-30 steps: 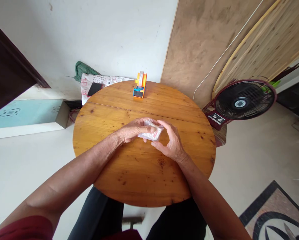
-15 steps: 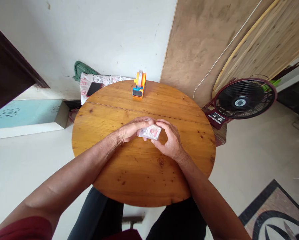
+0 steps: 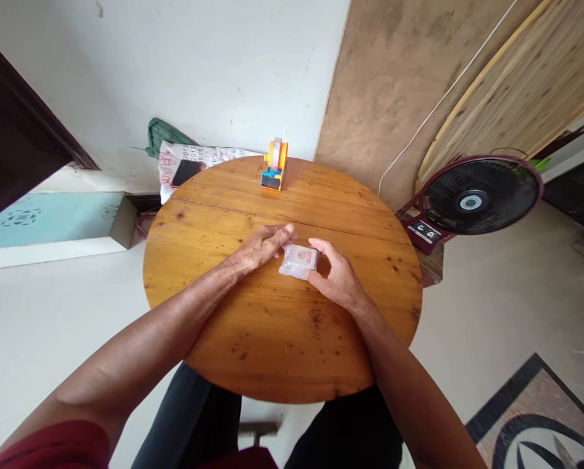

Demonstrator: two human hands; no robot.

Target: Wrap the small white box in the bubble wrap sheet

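A small box in clear bubble wrap [image 3: 301, 258], pale with a red print on top, is at the middle of the round wooden table [image 3: 272, 326]. My right hand [image 3: 338, 277] grips its right end, thumb at the near edge and fingers at the far edge. Beyond the box's far left corner is my left hand [image 3: 267, 246], thumb stretched out and fingers loosely extended. Its fingertips are partly hidden, and whether they touch the wrap I cannot tell.
An orange and blue tape dispenser [image 3: 275, 166] stands at the table's far edge. Behind the far left edge, a dark phone [image 3: 187, 172] lies on a printed white sack [image 3: 167, 166]. A dark red fan [image 3: 472, 202] stands off to the right. White wall rises behind.
My left hand has let go of the wrapped box and moved slightly up and away. The box now lies flatter and lower, its wrapped left end exposed, with my right hand still at its right end.
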